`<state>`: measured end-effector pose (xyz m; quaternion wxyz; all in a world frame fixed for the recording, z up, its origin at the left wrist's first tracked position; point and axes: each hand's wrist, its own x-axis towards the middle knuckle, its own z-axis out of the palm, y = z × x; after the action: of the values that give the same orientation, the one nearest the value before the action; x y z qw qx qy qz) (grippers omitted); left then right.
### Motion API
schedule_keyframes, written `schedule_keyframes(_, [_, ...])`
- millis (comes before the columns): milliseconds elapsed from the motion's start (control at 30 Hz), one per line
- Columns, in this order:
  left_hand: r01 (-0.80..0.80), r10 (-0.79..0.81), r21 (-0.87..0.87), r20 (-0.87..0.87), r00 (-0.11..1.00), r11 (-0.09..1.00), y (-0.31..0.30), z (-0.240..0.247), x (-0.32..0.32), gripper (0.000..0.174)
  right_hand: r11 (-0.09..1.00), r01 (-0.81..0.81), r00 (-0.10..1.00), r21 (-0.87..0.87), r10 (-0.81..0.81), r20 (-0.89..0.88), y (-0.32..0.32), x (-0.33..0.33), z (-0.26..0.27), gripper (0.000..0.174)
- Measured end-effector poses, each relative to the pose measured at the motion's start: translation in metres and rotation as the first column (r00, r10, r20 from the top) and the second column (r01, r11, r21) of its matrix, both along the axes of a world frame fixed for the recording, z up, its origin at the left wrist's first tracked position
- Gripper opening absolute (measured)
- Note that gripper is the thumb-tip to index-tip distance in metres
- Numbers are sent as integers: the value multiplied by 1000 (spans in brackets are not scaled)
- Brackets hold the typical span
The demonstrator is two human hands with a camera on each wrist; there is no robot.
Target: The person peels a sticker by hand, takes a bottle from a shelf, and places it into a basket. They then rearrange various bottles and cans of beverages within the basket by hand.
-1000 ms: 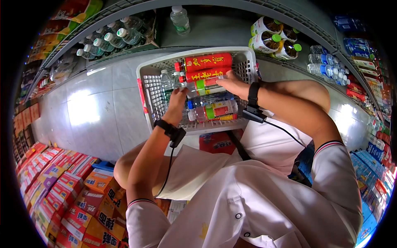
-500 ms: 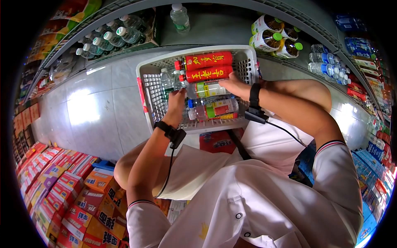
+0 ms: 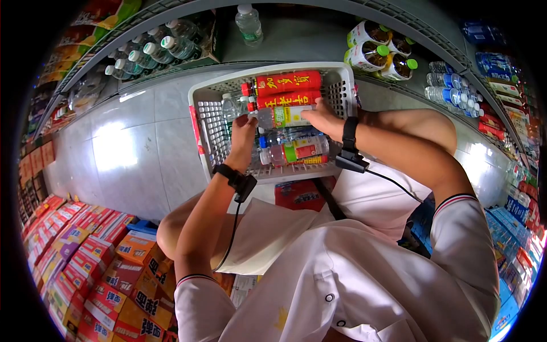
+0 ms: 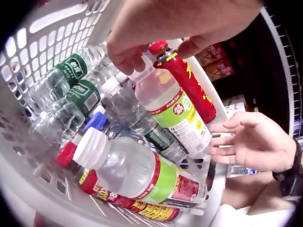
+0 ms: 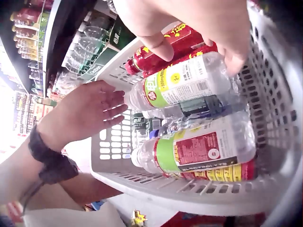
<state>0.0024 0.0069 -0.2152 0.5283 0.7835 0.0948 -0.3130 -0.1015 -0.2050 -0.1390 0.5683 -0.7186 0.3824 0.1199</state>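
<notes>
A clear drink bottle with a green and white label (image 3: 286, 117) lies across the upper layer of a grey plastic basket (image 3: 196, 91). My left hand (image 3: 244, 140) pinches it at the cap end, its fingertips covering most of the cap in the left wrist view. At the base end is my right hand (image 3: 326, 121), its straight fingers (image 4: 223, 150) touching the bottle's bottom. Two red bottles (image 5: 173, 45) lie beside it on the far side. Nearer my body is a second green-label bottle (image 5: 203, 144) with a white cap. Green-label water bottles (image 4: 75, 71) fill the basket's left end.
A shelf ahead carries a lone water bottle (image 3: 249, 25), a tray of water bottles (image 3: 156, 54) and green-capped dark drinks (image 3: 380, 54). Stacked cartons (image 3: 108, 273) stand at the left behind me. My bent knees flank the basket's near side.
The held bottle has turned about its length, so its label shows a white and yellow side instead of the pink one. My left hand has shifted slightly toward the shelf; my right stays at the base.
</notes>
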Motion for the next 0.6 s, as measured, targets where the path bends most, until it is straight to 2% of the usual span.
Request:
schedule_keyframes(33, [51,-52,-3,-52,997,999,-1,6,2,33,1000,12,1000,8,-12,23,2,1,12,44])
schedule_keyframes(100, [151,-152,-17,-153,977,988,0,18,7,49,999,24,999,35,-25,23,1,-1,0,42])
schedule_keyframes(200, [95,-67,96,-261,963,991,6,-20,8,52,996,50,998,68,-52,29,2,1,5,40])
schedule_keyframes(300, [79,-57,81,-237,970,994,-2,-8,0,48,989,13,1000,149,-14,2,-3,-1,-6,39])
schedule_keyframes(400, [103,-106,-26,-202,974,994,-7,15,-4,37,984,-10,1000,181,7,17,-4,-8,-33,41])
schedule_keyframes(500, [107,-112,-33,-245,963,994,-7,19,-2,44,985,-23,999,169,28,-27,-3,-6,-18,43])
schedule_keyframes(600, [106,-113,-42,-245,963,993,-6,9,-2,44,991,-41,997,128,49,-59,-2,-6,-7,46])
